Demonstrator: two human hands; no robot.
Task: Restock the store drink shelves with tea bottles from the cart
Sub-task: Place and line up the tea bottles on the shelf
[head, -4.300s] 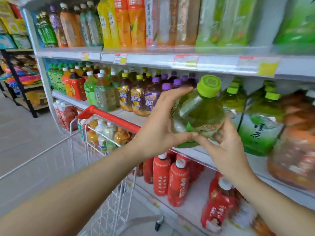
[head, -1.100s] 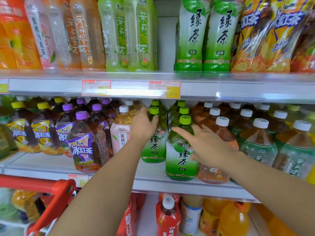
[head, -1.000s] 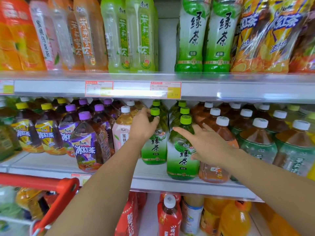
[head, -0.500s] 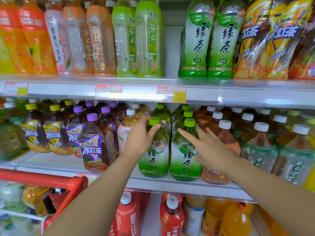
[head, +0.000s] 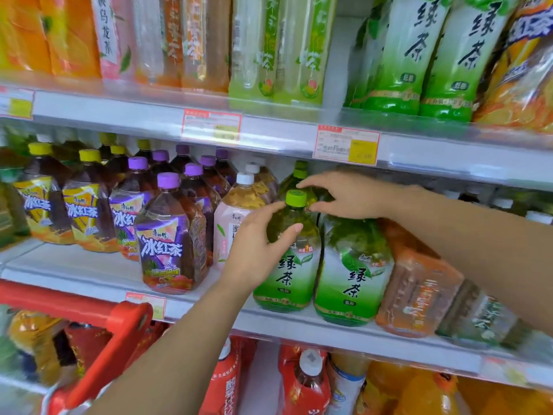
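Two green tea bottles stand side by side at the front of the middle shelf (head: 278, 323). My left hand (head: 257, 247) grips the shoulder of the left green tea bottle (head: 288, 274), thumb on its front, fingers behind its neck just under the green cap. My right hand (head: 347, 196) lies over the top of the right green tea bottle (head: 353, 280) with fingers stretched leftward, hiding its cap. More green-capped bottles stand behind. The cart's red handle (head: 89, 307) is at lower left, with orange bottles (head: 30, 333) inside it.
Purple-capped iced tea bottles (head: 167, 241) and a pink-labelled bottle (head: 236, 217) stand left of the green tea. An orange-labelled bottle (head: 416, 289) stands to the right. The top shelf (head: 269, 127) hangs close above the caps. Red bottles (head: 305, 381) fill the shelf below.
The view has come closer to the shelf. My left hand has shifted its hold to the left bottle's front shoulder, and my right hand has risen from the neighbouring bottles' side to the right bottle's top.
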